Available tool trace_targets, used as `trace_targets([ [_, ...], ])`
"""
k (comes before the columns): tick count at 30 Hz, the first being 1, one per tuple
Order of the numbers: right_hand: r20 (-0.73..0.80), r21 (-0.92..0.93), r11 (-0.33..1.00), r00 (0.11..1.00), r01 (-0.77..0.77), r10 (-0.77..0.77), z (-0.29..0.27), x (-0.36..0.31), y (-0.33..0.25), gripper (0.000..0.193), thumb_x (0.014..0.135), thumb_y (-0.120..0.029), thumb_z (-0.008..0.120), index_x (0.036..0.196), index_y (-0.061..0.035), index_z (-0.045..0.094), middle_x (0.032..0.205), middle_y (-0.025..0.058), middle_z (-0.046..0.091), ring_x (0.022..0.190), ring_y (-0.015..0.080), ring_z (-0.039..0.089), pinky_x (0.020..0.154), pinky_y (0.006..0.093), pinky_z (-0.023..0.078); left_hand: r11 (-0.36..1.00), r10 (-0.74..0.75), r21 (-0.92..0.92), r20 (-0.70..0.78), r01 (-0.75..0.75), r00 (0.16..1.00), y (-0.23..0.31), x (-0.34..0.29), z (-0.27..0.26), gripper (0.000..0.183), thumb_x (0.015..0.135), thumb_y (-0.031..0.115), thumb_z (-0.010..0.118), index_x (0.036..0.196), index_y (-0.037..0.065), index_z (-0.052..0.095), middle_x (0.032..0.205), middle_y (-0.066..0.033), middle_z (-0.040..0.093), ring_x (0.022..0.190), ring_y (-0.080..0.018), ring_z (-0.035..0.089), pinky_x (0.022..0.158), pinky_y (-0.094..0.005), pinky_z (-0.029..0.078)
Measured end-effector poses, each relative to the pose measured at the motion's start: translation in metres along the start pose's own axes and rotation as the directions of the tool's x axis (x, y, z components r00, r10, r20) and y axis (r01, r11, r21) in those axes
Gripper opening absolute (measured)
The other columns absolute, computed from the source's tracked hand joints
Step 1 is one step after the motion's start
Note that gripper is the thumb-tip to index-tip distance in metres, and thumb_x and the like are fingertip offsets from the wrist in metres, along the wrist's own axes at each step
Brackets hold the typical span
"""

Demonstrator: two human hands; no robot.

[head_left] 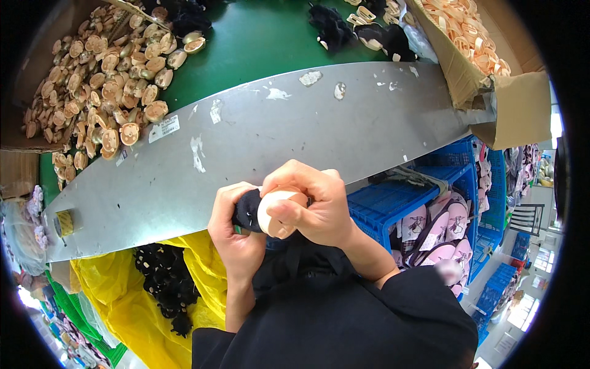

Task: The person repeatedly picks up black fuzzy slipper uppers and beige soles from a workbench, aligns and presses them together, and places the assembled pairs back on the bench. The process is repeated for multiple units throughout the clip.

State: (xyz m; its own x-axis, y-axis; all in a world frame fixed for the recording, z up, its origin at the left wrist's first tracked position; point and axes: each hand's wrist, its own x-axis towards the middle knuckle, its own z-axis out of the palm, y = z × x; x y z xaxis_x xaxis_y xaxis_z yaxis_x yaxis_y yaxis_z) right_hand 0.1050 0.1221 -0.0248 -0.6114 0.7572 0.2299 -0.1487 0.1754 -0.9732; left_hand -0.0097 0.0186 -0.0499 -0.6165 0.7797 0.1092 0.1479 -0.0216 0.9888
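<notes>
Close in front of me, my left hand [238,243] is closed around a soft black fabric piece [247,210]. A peach-coloured, rounded plastic piece [270,206] sits against the right side of the black piece. My right hand [322,206] grips this plastic piece, with the thumb pressed over its face and the fingers curled behind. The fingers partly cover where the two pieces meet, so I cannot tell how they are joined. Both hands are raised near the front edge of the grey metal work surface [270,141].
A heap of peach and gold plastic parts [98,86] fills the far left. Black fuzzy pieces [332,27] lie on the green surface [252,37]. A cardboard box [458,74] of peach parts stands far right. Yellow sacking [117,301] holds black pieces; blue crates [384,203] hold pink slippers.
</notes>
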Motion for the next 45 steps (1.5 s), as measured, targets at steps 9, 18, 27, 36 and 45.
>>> trace_targets([
  [9, -0.011, -0.284, 0.949, 0.989, 0.136, -0.145, 0.001, 0.009, 0.005, 0.026, 0.087, -0.026, 0.081, 0.091, -0.0027, 0.071, 0.074, 0.0052, 0.064, 0.06, 0.01, 0.06, 0.055, 0.0235, 0.047, 0.993, 0.048, 0.102, 0.066, -0.055, 0.997, 0.003, 0.001, -0.003, 0.026, 0.076, -0.002, 0.07, 0.101, -0.001, 0.064, 0.097, -0.0124, 0.067, 0.088, -0.0256, 0.065, 0.081, -0.0313, 0.051],
  [18, 0.066, -0.358, 0.893, 0.961, 0.273, -0.268, -0.001, 0.019, 0.015, 0.027, 0.09, -0.031, 0.077, 0.086, -0.0052, 0.07, 0.072, 0.0045, 0.057, 0.053, 0.0125, 0.055, 0.048, 0.0254, 0.042, 0.999, -0.046, -0.008, 0.204, 0.049, 0.978, 0.006, 0.002, -0.012, 0.028, 0.075, -0.002, 0.069, 0.102, 0.0, 0.065, 0.094, -0.0115, 0.066, 0.084, -0.0243, 0.064, 0.077, -0.0301, 0.05],
  [27, -0.093, -0.388, 0.897, 0.959, 0.213, -0.269, 0.019, 0.009, 0.016, 0.028, 0.096, -0.028, 0.067, 0.085, -0.0022, 0.068, 0.074, 0.0086, 0.061, 0.059, 0.0195, 0.06, 0.052, 0.0299, 0.047, 0.997, -0.041, 0.072, 0.093, 0.034, 0.995, 0.004, -0.002, 0.0, 0.026, 0.079, 0.006, 0.073, 0.102, 0.001, 0.062, 0.088, -0.0072, 0.063, 0.079, -0.0158, 0.06, 0.072, -0.0281, 0.048],
  [36, 0.054, -0.438, 0.829, 0.931, 0.347, -0.361, 0.031, -0.002, 0.028, 0.056, 0.093, -0.052, 0.064, 0.114, 0.0003, 0.063, 0.106, 0.02, 0.062, 0.086, 0.0367, 0.067, 0.071, 0.0419, 0.057, 0.99, -0.111, 0.079, -0.055, 0.115, 0.992, 0.004, -0.002, -0.003, 0.047, 0.083, 0.042, 0.074, 0.099, 0.001, 0.06, 0.084, -0.0026, 0.061, 0.079, -0.01, 0.056, 0.073, -0.0258, 0.047],
  [45, 0.09, -0.519, 0.808, 0.957, 0.28, -0.274, 0.006, -0.003, 0.014, 0.063, 0.067, -0.034, 0.092, 0.115, -0.0011, 0.066, 0.094, 0.0139, 0.067, 0.071, 0.0263, 0.068, 0.063, 0.034, 0.058, 0.992, -0.116, 0.05, -0.034, 0.117, 0.993, -0.001, -0.002, -0.01, 0.031, 0.08, 0.023, 0.071, 0.097, -0.001, 0.061, 0.086, -0.0026, 0.063, 0.082, -0.0099, 0.057, 0.076, -0.025, 0.048],
])
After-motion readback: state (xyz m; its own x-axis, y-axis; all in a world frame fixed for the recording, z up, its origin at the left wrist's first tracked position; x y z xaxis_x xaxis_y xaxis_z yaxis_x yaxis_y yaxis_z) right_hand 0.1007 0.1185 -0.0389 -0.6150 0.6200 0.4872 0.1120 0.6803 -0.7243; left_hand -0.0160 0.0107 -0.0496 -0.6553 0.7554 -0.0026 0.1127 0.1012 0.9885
